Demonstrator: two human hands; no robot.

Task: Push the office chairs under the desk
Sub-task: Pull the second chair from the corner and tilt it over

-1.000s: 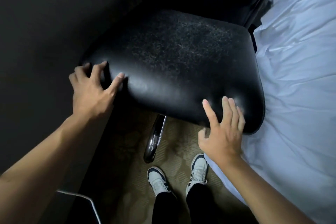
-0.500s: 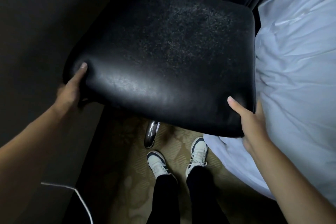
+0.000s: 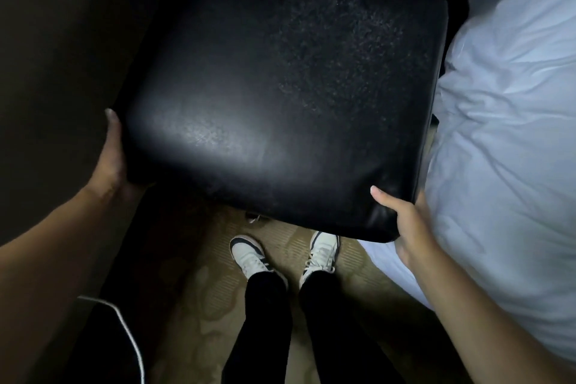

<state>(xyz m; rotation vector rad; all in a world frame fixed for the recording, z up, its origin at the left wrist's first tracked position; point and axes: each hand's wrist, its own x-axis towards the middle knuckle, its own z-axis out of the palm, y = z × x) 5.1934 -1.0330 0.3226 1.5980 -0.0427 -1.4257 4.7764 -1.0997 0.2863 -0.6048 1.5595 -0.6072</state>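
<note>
The left hand (image 3: 110, 159) gripped the near left corner of the chair seat (image 3: 280, 97), palm against the side, thumb lying up along the edge and the fingers curled out of sight underneath. The right hand (image 3: 405, 221) gripped the near right corner the same way, thumb on top of the black cushion and fingers wrapped below it. Both hands were partly closed around the padding.

The seat filled the upper middle of the view, its far part lost in shadow (whether that dark space was the desk could not be told). A white bed cover (image 3: 505, 134) pressed close along the seat's right side, touching the back of the right hand. A dark wall or panel (image 3: 56, 40) stood just beside the left edge. Below the seat lay patterned carpet (image 3: 202, 290), with 2 white shoes (image 3: 249, 256) set close to the seat's front rim, and a thin white cable (image 3: 131, 337) curved at lower left.

Compared with 0.5 s before, the seat looked larger and nearer, and the chrome chair leg seen then was almost entirely hidden beneath it.
</note>
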